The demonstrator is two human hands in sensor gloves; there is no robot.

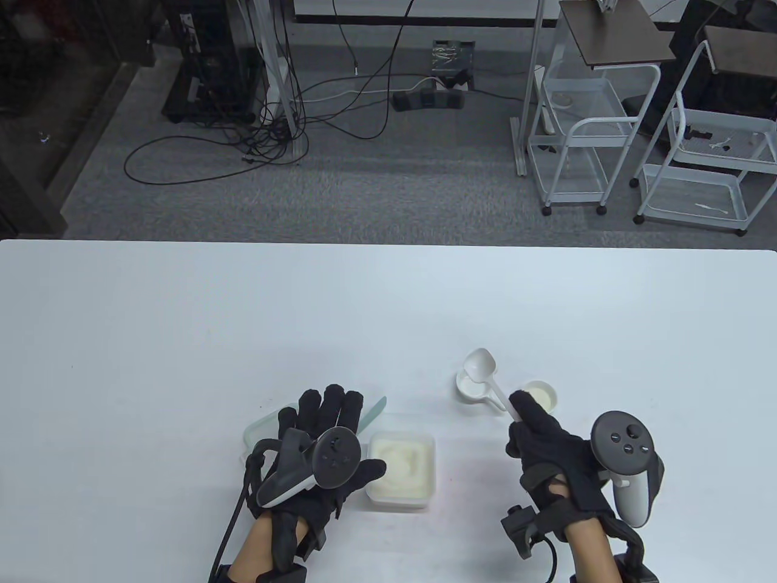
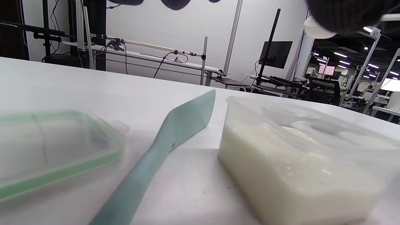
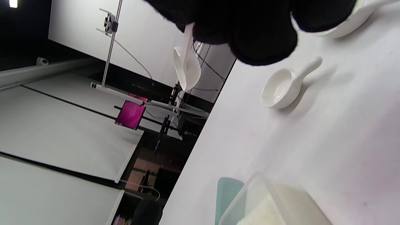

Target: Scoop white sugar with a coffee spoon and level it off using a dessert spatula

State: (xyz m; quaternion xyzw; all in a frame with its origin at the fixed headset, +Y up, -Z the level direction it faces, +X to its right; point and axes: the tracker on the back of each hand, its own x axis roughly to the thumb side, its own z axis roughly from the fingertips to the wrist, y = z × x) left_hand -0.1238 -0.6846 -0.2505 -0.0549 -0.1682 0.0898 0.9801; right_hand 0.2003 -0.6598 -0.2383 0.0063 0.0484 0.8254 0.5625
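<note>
My right hand (image 1: 529, 419) grips the handle of a white coffee spoon (image 1: 481, 364) and holds it in the air; its empty bowl is above a small white handled dish (image 1: 468, 388). The right wrist view shows the spoon (image 3: 187, 67) lifted off the table. A clear tub of white sugar (image 1: 402, 467) stands between my hands. The pale green dessert spatula (image 1: 373, 413) lies on the table left of the tub, clear in the left wrist view (image 2: 168, 143). My left hand (image 1: 355, 434) hovers open over the spatula, fingers spread, holding nothing.
A clear lid with a green rim (image 1: 260, 432) lies under my left hand, left of the spatula. A small round dish (image 1: 541, 395) sits just beyond my right hand. The table's far edge (image 1: 388, 242) is well beyond everything.
</note>
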